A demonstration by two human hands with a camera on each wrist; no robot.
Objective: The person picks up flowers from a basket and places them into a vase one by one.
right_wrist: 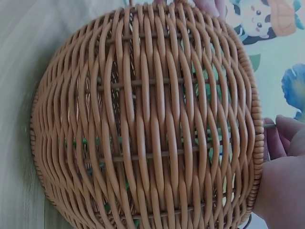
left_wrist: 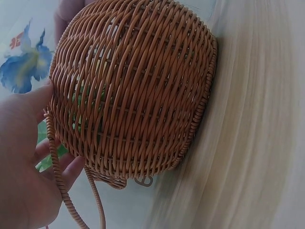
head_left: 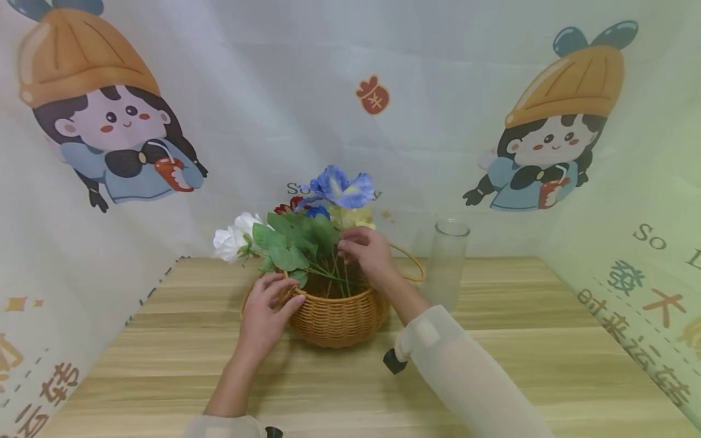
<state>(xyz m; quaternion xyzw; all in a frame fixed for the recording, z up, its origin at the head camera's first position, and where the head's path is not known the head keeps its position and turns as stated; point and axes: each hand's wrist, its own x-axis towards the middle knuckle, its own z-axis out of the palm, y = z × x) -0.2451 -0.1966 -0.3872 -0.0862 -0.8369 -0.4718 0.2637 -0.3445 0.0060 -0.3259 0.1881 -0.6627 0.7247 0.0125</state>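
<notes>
A brown wicker basket (head_left: 339,319) stands on the table with several artificial flowers in it. My left hand (head_left: 265,313) grips its left rim, and in the left wrist view the thumb lies on the rim near a wicker handle (left_wrist: 56,162). Over the opening, my right hand (head_left: 369,252) pinches a thin green stem (right_wrist: 269,125) between thumb and fingers. A blue iris (head_left: 342,187) rises above that hand; which bloom the stem carries, I cannot tell. White flowers (head_left: 235,237) lean out on the left, beside green leaves (head_left: 290,243). Red and yellow blooms are partly hidden behind.
A tall clear glass vase (head_left: 449,261) stands upright to the right of the basket. Another thin wicker handle (head_left: 413,261) sticks out at the basket's right. Behind the wooden table (head_left: 482,365) hangs a printed cloth (head_left: 427,140), which also encloses the sides.
</notes>
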